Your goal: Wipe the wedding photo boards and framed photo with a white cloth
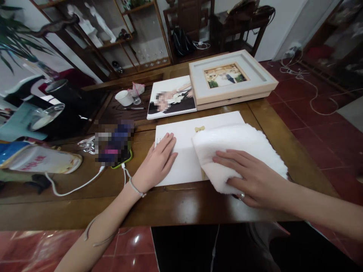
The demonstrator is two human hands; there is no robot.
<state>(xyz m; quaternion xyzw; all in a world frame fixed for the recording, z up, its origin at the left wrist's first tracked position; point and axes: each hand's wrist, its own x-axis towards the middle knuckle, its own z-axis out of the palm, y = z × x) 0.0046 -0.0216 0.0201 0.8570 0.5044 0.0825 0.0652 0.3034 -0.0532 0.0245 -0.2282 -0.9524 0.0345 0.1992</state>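
Note:
A white panel [181, 160] lies flat on the table in front of me, with a small gold-coloured fitting [199, 129] near its far edge. My left hand [159, 160] rests on the panel's left part, palm down with the fingers stretched out. On the right, my right hand [249, 175] grips a white fluffy cloth [241, 139], its fingers pressed into the fabric. The cloth spreads over the right part of the panel and hides it. Where the thumb lies is partly covered by the cloth.
Behind the panel are a photo print [172, 98] and a wooden picture frame [232, 79]. To the left are phones [116, 145] with a white cable [70, 193], a white package [45, 160], and a white cup [124, 98]. The table's front edge [181, 219] is near my body.

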